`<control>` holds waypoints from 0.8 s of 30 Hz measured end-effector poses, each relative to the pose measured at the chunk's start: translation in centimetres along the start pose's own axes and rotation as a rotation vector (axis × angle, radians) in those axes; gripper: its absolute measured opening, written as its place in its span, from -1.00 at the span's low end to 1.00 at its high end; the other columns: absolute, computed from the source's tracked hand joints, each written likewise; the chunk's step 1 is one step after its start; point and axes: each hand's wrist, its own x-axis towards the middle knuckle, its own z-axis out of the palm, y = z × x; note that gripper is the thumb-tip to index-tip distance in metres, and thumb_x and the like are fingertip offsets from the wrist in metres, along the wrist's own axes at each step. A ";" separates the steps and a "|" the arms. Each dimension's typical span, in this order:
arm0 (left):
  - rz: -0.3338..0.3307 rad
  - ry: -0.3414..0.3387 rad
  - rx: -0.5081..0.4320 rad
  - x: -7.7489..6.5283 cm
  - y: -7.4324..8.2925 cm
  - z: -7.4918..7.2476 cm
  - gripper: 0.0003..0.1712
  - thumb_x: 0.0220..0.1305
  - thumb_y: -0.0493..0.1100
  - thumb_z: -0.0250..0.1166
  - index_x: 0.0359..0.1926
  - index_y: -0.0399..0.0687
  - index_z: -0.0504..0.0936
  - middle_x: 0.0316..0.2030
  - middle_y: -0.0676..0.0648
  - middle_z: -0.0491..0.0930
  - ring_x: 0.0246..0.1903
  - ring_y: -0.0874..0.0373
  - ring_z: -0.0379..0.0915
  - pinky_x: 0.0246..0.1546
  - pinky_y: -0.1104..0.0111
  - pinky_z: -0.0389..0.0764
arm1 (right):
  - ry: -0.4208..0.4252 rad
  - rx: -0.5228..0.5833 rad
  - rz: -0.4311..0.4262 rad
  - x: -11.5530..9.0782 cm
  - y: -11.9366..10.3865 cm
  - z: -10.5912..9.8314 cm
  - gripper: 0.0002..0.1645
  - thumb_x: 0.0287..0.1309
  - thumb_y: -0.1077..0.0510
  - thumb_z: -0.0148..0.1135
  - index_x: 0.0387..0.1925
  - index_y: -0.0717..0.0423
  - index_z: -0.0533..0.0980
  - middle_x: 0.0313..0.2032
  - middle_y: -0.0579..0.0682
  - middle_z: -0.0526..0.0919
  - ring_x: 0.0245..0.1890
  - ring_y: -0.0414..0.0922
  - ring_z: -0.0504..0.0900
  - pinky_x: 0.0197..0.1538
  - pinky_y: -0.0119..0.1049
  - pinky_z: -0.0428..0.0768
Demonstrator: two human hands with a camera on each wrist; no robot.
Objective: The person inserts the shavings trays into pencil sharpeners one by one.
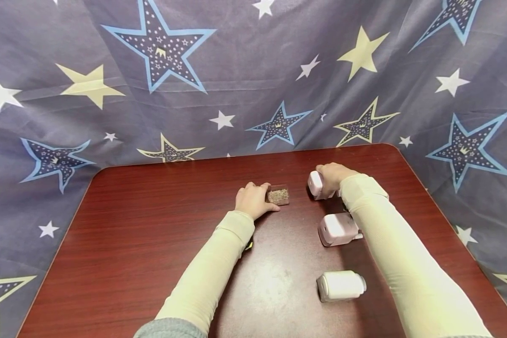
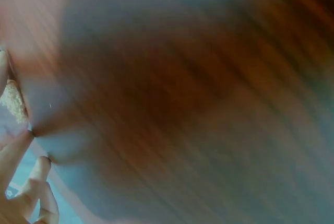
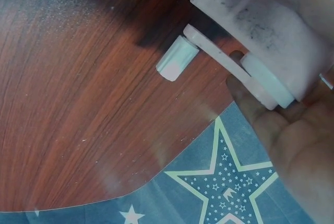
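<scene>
My right hand [image 1: 333, 177] grips a pink hand-crank pencil sharpener [image 1: 315, 184] at the back right of the table. In the right wrist view its crank arm [image 3: 222, 57] ends in a pale knob [image 3: 177, 58], and dark specks mark its pink body [image 3: 261, 20]. To its left, my left hand [image 1: 253, 199] holds a small see-through tray of shavings [image 1: 279, 195] between thumb and fingers, low over the table. Only the fingers [image 2: 39, 172] and a bit of the shavings [image 2: 13, 101] show at the left wrist view's edge.
A second pink sharpener [image 1: 338, 229] lies in front of the right hand, beside the forearm. Nearer the front is a white block-shaped object [image 1: 342, 285] with a rounded right end. A star-patterned cloth [image 1: 236, 70] hangs behind the reddish-brown table [image 1: 152, 225].
</scene>
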 end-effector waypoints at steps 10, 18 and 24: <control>0.013 0.018 -0.006 0.6 0.8 0.5 -0.05 -0.16 0.41 0.43 0.24 0.03 0.63 -0.09 -0.08 0.75 -0.05 -0.05 0.52 -0.08 0.06 0.52 | 0.006 -0.010 -0.012 0.0 0.2 0.1 -0.28 -0.41 0.15 0.57 -0.10 0.34 0.49 -0.29 0.24 0.65 -0.22 0.18 0.61 -0.05 0.05 0.59; 0.000 0.005 -0.017 0.8 1.5 0.5 -0.06 -0.14 0.40 0.43 0.25 0.02 0.62 -0.07 -0.08 0.75 -0.04 -0.05 0.52 -0.06 0.07 0.53 | -0.005 -0.015 0.005 0.2 0.2 0.2 -0.18 -0.41 0.14 0.57 0.00 0.39 0.47 -0.23 0.27 0.65 -0.17 0.20 0.61 -0.01 0.06 0.58; -0.008 -0.020 -0.011 1.1 2.5 0.4 -0.05 -0.13 0.40 0.43 0.28 0.03 0.61 -0.03 -0.07 0.75 -0.01 -0.03 0.50 -0.02 0.07 0.51 | -0.012 -0.008 0.033 0.3 0.1 0.3 -0.15 -0.40 0.13 0.58 0.03 0.38 0.47 -0.22 0.28 0.66 -0.18 0.19 0.61 0.00 0.05 0.58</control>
